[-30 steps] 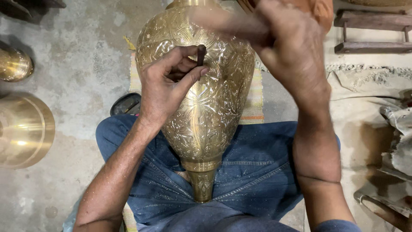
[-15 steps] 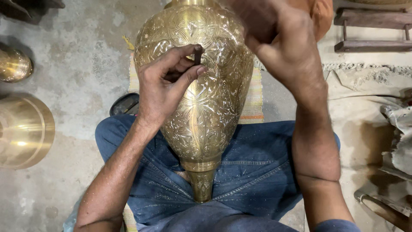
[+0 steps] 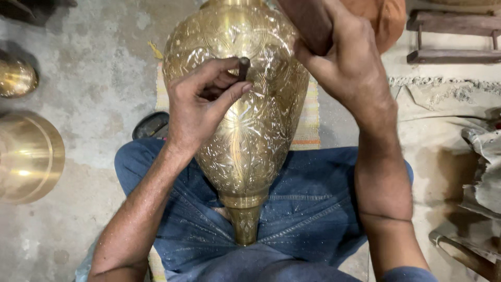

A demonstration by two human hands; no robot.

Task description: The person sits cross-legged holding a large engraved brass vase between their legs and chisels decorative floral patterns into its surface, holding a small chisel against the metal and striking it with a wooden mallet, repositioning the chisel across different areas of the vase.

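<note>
— Left hand first: what's it doing?

— Pinching a short dark punch between thumb and fingers, tip set against the upper belly of the brass vase. The vase lies across the person's lap, narrow foot toward the body, wide shoulder away, resting on blue jeans.

— And the right hand?

— Raised above the vase's right shoulder, closed around a thick brown handle. Its head is out of view, so I can't say what kind of striking tool it is.

— What would make this step go well, in your judgement?

— Keep the punch square to the curved surface so it doesn't skate across the engraved pattern. The pinch should stay low and firm, with fingertips clear of the punch's top end. Light, even blows would likely keep the marks uniform.

— Anything that could spoil it?

— The vase is round and only cradled by the legs; if it rolls, the line wanders. Bracing the wrist on the metal should help.

— What else is around?

— Two more brass pieces, a small pot and a wide bowl, on the concrete floor at the left, well apart. A striped mat lies under the vase.
</note>
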